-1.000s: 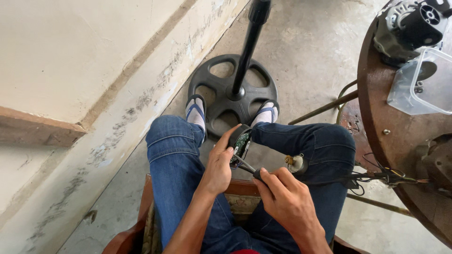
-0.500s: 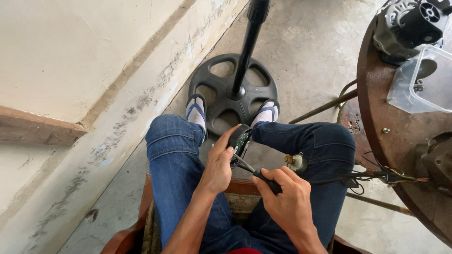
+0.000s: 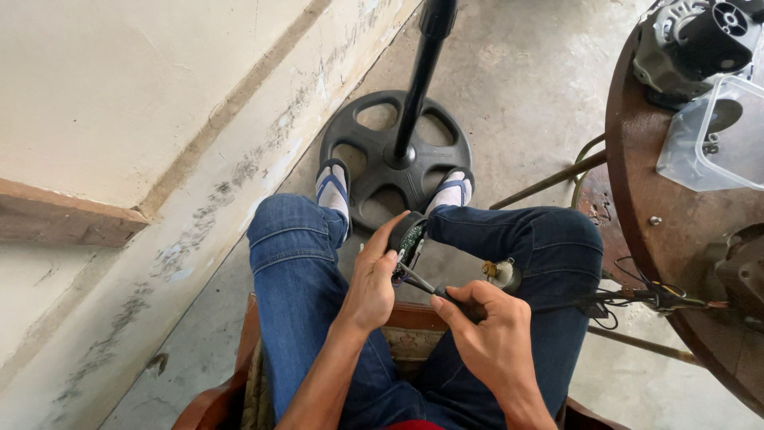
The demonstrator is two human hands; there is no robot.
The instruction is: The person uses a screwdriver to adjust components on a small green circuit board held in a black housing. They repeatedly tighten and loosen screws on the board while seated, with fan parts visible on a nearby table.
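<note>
A small black part (image 3: 408, 239) with a green circuit board showing on its open side sits between the person's knees, above the front edge of the wooden seat (image 3: 414, 317). The left hand (image 3: 371, 279) clamps it, thumb on the near side and fingers wrapped round the far side, so most of the casing is covered. The right hand (image 3: 487, 330) is closed in a fist round the dark handle of a screwdriver (image 3: 430, 287), whose thin shaft slants up to the left and meets the board; the exact spot under the tip is too small to make out. A small round metal piece (image 3: 500, 274) rests on the right thigh. Thin wires (image 3: 637, 299) run from there to the rusty round table (image 3: 637, 183), cut off at the right edge. Beyond the feet stands a black fan base (image 3: 395, 155) with its pole.
</note>
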